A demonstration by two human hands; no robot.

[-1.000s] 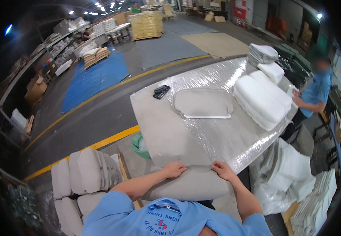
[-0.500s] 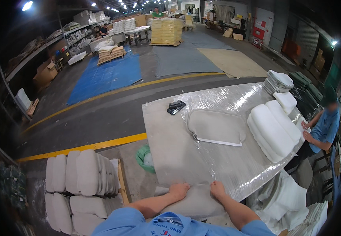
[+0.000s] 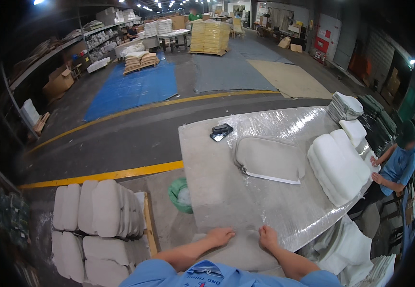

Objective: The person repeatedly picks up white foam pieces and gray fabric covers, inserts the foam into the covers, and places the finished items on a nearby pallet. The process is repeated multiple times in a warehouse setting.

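At the table's near edge, my left hand (image 3: 221,236) and my right hand (image 3: 268,237) are both closed, a short gap apart. Between and below them a piece of grey fabric (image 3: 246,251) hangs toward my body, its upper edge pinched in the fingers. Farther up the plastic-covered table (image 3: 207,191) lies a flat grey cushion cover (image 3: 272,158) with a dark zipper edge and a white strip along its near side. Thick white padding blocks (image 3: 339,165) sit to its right.
A black phone-like object (image 3: 222,131) lies at the table's far left. Stacked grey cushions (image 3: 104,208) stand on a pallet at left, beside a green bag (image 3: 181,195). White foam sheets (image 3: 344,246) are piled at lower right. A co-worker (image 3: 392,165) handles white padding at right.
The view has shifted slightly, moving the table rightward and down in the picture. Both my hands stay closed on the grey fabric, which now lies lower and flatter between them.
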